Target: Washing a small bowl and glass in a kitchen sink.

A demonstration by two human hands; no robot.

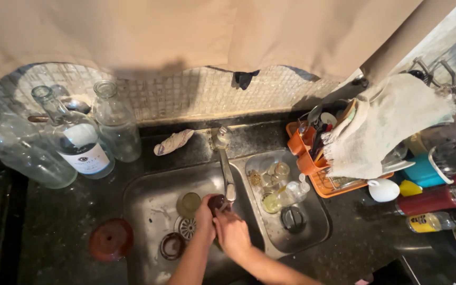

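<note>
Both my hands meet over the left basin of a steel sink [149, 198], right under the spout of the tap [227, 169]. My left hand [205, 219] and my right hand [232, 232] are wrapped around a small dark round object [218, 202], glossy and brownish; what it is I cannot tell. A round greenish lid [188, 203] and the drain strainer [187, 228] lie in the basin just left of my hands. A dark ring [171, 245] lies lower left.
Three clear glass bottles [80, 137] stand on the dark counter at left, a red lid [111, 239] in front. The right basin [312, 221] holds small jars. An orange rack [312, 163] with utensils and a white cloth [386, 126] sits right.
</note>
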